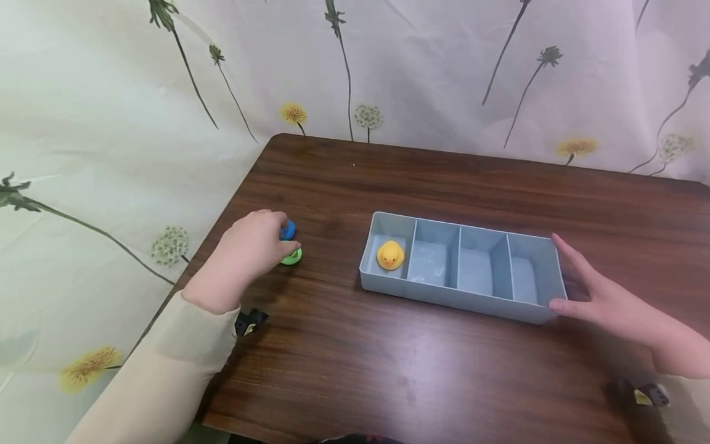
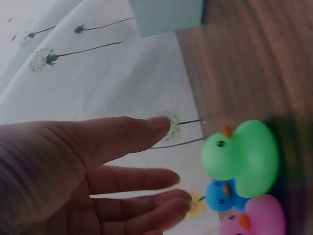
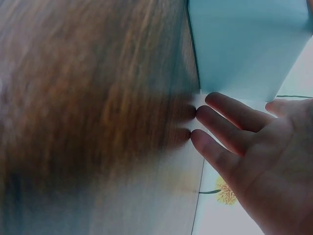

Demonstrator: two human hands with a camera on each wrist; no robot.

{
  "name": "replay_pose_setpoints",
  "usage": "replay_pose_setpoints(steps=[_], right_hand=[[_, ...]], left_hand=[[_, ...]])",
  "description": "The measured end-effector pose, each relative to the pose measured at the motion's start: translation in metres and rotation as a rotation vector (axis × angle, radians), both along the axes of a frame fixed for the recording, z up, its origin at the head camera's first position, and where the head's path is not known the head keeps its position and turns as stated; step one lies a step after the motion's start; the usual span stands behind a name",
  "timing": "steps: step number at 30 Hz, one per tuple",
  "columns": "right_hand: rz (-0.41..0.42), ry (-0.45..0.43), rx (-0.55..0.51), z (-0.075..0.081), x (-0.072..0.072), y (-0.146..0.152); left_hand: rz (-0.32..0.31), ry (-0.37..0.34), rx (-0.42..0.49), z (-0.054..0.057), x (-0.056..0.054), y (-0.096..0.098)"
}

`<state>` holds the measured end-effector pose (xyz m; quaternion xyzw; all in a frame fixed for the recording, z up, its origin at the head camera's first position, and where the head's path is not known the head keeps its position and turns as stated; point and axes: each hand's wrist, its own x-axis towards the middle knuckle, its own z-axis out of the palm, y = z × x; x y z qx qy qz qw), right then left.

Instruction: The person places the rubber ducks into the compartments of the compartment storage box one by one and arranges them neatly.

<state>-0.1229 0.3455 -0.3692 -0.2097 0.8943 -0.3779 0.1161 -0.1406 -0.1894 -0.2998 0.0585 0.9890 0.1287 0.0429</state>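
Facing flowered cloth point(image 1: 444, 74) across brown table point(image 1: 333, 351): left grip point(image 1: 252, 243) wide, right grip point(image 1: 607, 302) wide at tray point(image 1: 471, 301)

Cream sleeves point(image 1: 166, 364); black wrist devices point(image 1: 254, 320), yellowish patches point(image 1: 643, 398).

A pale blue tray point(image 1: 444, 295), open-topped and split into four compartments, sits flat, the right hand's point(image 1: 604, 299) thumb and a finger at its right-end corners. In the tray's leftmost compartment a yellow toy duck point(image 1: 391, 255) sits upright, beak toward the near side. Left of the tray, a green duck point(image 2: 244, 156), a blue duck point(image 2: 220, 196) and a pink duck point(image 2: 264, 215) cluster together near the left hand point(image 1: 252, 246), all orange-beaked.
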Motion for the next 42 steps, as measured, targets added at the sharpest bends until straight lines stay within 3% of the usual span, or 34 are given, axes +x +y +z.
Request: replay_pose_setpoints(steps=[6, 12, 27, 34, 42], right_hand=[[-0.005, -0.017, -0.006, -0.001, 0.002, 0.001], [-0.003, -0.022, -0.002, -0.002, 0.004, 0.002], [-0.001, -0.045, 0.007, 0.001, 0.003, 0.005], [0.009, -0.039, -0.006, 0.002, -0.002, 0.003], [0.013, -0.020, -0.019, 0.002, -0.003, 0.002]], left_hand=[[0.018, 0.039, -0.017, -0.015, 0.004, 0.002], [-0.005, 0.063, -0.072, -0.025, 0.004, 0.006], [-0.054, 0.099, -0.107, -0.033, 0.001, 0.010], [-0.064, 0.121, -0.116, -0.027, 0.002, 0.020], [-0.102, 0.226, -0.106, -0.008, 0.006, 0.040]])
